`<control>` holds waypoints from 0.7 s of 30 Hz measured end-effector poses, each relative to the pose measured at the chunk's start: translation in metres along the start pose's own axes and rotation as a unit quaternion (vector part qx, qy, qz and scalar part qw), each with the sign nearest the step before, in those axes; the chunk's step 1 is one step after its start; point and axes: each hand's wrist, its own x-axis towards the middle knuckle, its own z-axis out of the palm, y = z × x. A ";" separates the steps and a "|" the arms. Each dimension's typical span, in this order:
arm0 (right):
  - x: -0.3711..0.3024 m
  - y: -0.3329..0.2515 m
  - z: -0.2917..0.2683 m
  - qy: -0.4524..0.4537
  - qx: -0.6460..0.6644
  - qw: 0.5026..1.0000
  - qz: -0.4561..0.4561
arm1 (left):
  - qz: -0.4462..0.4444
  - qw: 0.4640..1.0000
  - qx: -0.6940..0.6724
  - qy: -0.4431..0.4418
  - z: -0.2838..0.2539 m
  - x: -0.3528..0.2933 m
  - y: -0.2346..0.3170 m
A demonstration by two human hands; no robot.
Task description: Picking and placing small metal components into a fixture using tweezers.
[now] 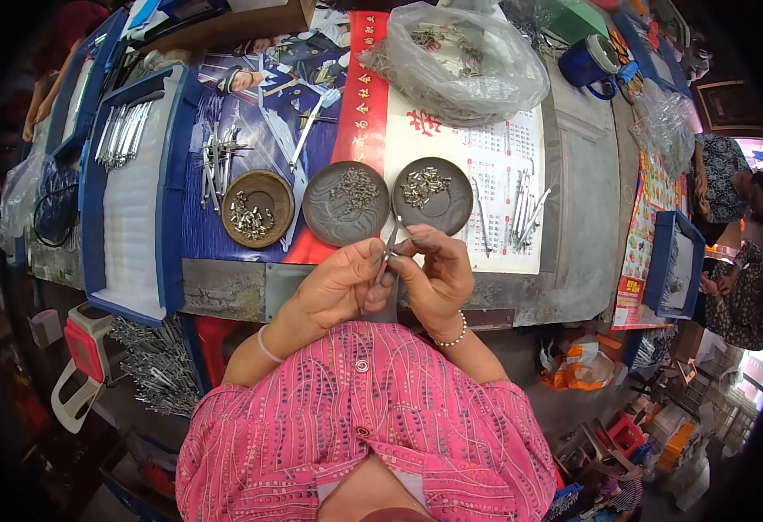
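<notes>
My left hand [340,283] and my right hand [438,277] meet above the table's near edge. Between the fingertips of both is a slim silvery metal piece [391,246], held slanting upward; its exact kind is too small to make out. Just beyond my fingers stand three round dishes. The right dish [455,224] holds short shiny metal cylinders [423,185], and the middle dish [322,228] has tiny metal parts [354,189]. In the brown left dish [286,202] lie small brass-coloured and silvery pieces [251,217].
Slim metal strips lie left [216,161] and right [528,209] of the dishes. A clear plastic bag [512,87] of metal parts sits at the back. At left stands a blue tray [177,165] with metal strips. A blue mug [577,65] is back right; other people are at far right.
</notes>
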 end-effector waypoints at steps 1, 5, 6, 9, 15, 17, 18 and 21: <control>0.001 -0.001 -0.001 -0.012 0.014 1.000 -0.012 | 0.001 1.000 0.000 0.000 0.003 -0.001 0.001; 0.009 0.005 -0.005 -0.073 0.192 0.979 0.009 | -0.015 0.999 0.006 -0.034 0.010 -0.003 -0.002; 0.012 0.004 -0.005 -0.074 0.192 0.979 0.008 | -0.015 0.999 0.010 -0.041 0.009 -0.003 -0.003; 0.019 -0.002 -0.008 -0.120 0.161 0.980 0.009 | -0.001 0.999 0.007 -0.036 0.011 -0.004 -0.004; 0.020 -0.010 -0.010 -0.125 0.085 0.988 0.031 | 0.048 0.997 0.049 -0.019 0.009 -0.003 -0.005; 0.021 -0.014 -0.010 -0.117 0.033 0.992 0.017 | 0.077 0.993 0.086 0.005 0.010 -0.003 -0.006; 0.020 -0.017 -0.010 -0.119 0.034 0.992 0.016 | 0.106 0.986 0.122 0.030 0.011 -0.003 -0.007; 0.016 -0.021 -0.007 -0.120 -0.051 0.991 -0.006 | 0.168 0.955 0.233 0.078 0.008 -0.003 -0.008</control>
